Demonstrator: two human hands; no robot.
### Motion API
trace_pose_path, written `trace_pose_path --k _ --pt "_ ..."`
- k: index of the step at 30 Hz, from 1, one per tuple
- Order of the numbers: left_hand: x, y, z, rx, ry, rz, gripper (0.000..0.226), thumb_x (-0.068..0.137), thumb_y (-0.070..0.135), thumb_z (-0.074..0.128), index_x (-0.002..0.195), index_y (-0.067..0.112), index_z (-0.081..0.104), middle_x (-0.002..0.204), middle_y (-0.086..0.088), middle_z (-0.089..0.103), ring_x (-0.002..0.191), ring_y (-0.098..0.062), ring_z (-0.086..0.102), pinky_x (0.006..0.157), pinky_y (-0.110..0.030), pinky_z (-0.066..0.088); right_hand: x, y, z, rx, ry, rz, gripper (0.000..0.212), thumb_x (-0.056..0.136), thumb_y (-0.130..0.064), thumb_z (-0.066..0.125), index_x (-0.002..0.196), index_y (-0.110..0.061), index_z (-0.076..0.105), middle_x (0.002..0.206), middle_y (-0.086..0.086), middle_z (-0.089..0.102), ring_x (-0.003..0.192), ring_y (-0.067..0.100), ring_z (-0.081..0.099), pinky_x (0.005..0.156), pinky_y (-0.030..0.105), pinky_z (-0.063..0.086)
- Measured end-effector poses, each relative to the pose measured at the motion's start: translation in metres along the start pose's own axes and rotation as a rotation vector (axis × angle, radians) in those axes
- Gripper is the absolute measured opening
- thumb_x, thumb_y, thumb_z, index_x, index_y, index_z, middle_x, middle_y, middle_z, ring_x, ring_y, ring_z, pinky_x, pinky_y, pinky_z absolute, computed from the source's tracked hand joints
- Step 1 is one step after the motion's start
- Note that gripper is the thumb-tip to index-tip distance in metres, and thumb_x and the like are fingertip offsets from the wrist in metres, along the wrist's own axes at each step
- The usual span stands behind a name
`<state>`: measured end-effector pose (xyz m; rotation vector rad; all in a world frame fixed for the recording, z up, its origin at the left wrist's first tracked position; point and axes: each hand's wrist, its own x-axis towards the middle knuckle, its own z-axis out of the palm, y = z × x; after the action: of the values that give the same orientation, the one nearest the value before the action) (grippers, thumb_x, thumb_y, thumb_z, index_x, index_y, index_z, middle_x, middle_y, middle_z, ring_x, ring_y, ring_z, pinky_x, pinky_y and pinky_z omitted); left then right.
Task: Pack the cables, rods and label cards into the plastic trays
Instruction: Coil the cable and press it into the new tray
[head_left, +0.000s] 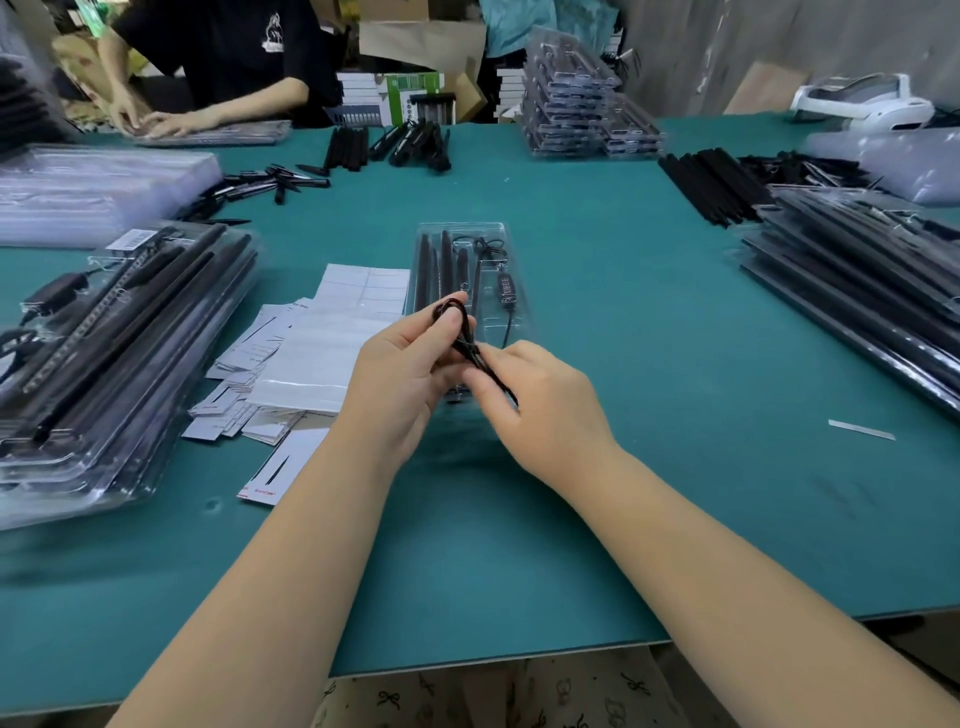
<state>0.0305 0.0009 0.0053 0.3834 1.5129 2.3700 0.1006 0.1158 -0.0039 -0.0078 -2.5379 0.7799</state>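
Note:
A clear plastic tray (498, 231) lies at the table's middle, holding several black rods (434, 265) on its left side and a cable with a small controller (505, 287) on its right. My left hand (402, 374) grips a folded loop of black cable (462, 325) just above the tray's near end. My right hand (545, 400) pinches the same cable lower down, touching the left hand. White label cards (311, 358) lie spread to the left of the tray.
Stacks of filled trays stand at left (104, 353), right (857, 280) and back (576, 104). Loose black rods (711, 187) and spikes (275, 182) lie on the green table (675, 415). A person works across the table at back left (171, 122). A thin strip (861, 429) lies at right.

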Motion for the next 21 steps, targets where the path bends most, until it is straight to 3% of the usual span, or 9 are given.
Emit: trace_pose_path --k 4,7,9,14,17,19,21 --pt "0.000 0.001 -0.004 -0.021 -0.135 -0.039 0.018 0.079 0.015 0.066 0.094 0.016 0.076 0.085 -0.002 0.066 0.064 -0.009 0.060 0.067 -0.022 0.054 0.004 0.009 -0.006 0.198 -0.020 0.042 0.020 0.097 -0.022 0.052 0.099 -0.014 0.070 0.073 0.000 0.053 0.074 0.013 0.047 0.070 0.031 0.041" --pt "-0.001 0.001 -0.003 0.029 -0.134 -0.023 0.017 0.087 0.011 0.064 0.095 0.018 0.076 0.085 -0.007 0.057 0.062 -0.008 0.059 0.068 -0.021 0.054 0.003 0.013 -0.007 0.231 -0.047 0.041 0.020 0.097 -0.021 0.052 0.099 -0.013 0.070 0.077 0.005 0.058 0.077 0.016 0.050 0.074 0.034 0.043" --pt "-0.002 0.001 -0.003 0.062 -0.131 -0.003 0.018 0.087 0.009 0.063 0.096 0.019 0.075 0.084 -0.004 0.061 0.062 -0.008 0.059 0.069 -0.022 0.055 0.003 0.015 -0.007 0.263 -0.064 0.054 0.020 0.097 -0.022 0.053 0.098 -0.011 0.070 0.079 0.007 0.059 0.078 0.016 0.050 0.076 0.034 0.043" --pt "-0.004 0.001 -0.001 0.224 -0.168 0.095 0.023 0.087 0.007 0.065 0.095 0.026 0.074 0.084 0.006 0.070 0.073 -0.006 0.065 0.074 -0.025 0.056 0.004 0.018 -0.007 0.392 -0.110 0.149 0.017 0.095 -0.025 0.056 0.097 -0.022 0.072 0.092 -0.002 0.058 0.085 0.002 0.052 0.074 0.011 0.039" --pt "-0.005 0.001 -0.001 0.352 -0.170 0.159 0.030 0.077 0.015 0.071 0.096 0.039 0.073 0.093 0.007 0.073 0.081 -0.009 0.063 0.072 -0.024 0.056 0.005 0.018 -0.007 0.439 -0.101 0.171 0.021 0.094 -0.023 0.057 0.082 -0.037 0.068 0.094 -0.003 0.058 0.082 -0.002 0.052 0.072 0.006 0.037" --pt "-0.004 0.000 -0.003 0.528 -0.156 0.214 0.042 0.077 0.016 0.073 0.104 0.048 0.067 0.098 0.011 0.073 0.076 -0.010 0.058 0.066 -0.022 0.053 0.006 0.020 -0.007 0.445 -0.089 0.187 0.025 0.095 -0.024 0.055 0.077 -0.039 0.064 0.090 -0.001 0.057 0.077 -0.001 0.051 0.068 0.011 0.038" --pt "-0.003 -0.003 -0.004 0.580 -0.116 0.226 0.046 0.081 0.015 0.072 0.117 0.040 0.062 0.102 0.011 0.072 0.074 -0.005 0.059 0.058 -0.017 0.048 0.007 0.021 -0.008 0.401 -0.093 0.179 0.022 0.096 -0.023 0.054 0.081 -0.025 0.069 0.081 0.002 0.055 0.069 0.002 0.047 0.064 0.020 0.036"
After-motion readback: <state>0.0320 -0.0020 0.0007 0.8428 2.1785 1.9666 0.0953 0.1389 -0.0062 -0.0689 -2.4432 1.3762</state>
